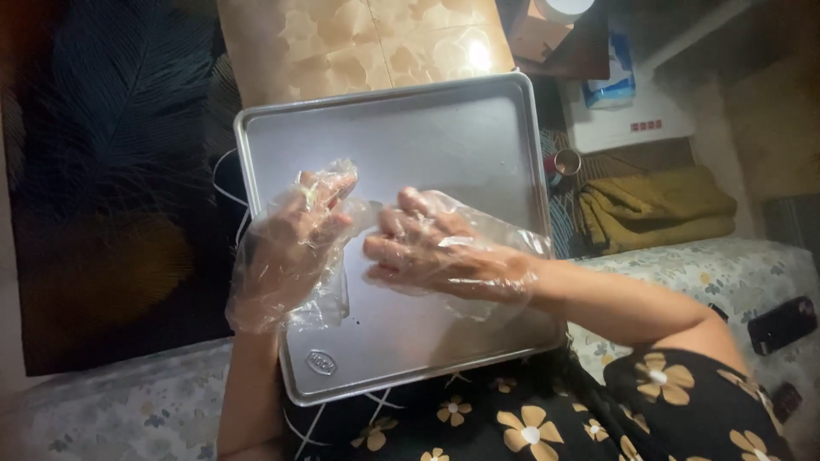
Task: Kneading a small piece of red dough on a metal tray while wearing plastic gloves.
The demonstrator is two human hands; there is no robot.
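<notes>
Looks like the gloving-up stage: left hand (295, 235) and right hand (427, 248), both in loose clear plastic gloves, hover over the bare metal baking tray (478, 128) on the lap, fingers loosely curled, grasping nothing. Next move probably needs something to put on it

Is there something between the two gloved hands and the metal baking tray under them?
Only the thin clear plastic gloves that cover both hands. The left hand and the right hand are over the middle of the empty metal baking tray, and no other object lies between them and its surface.
</notes>
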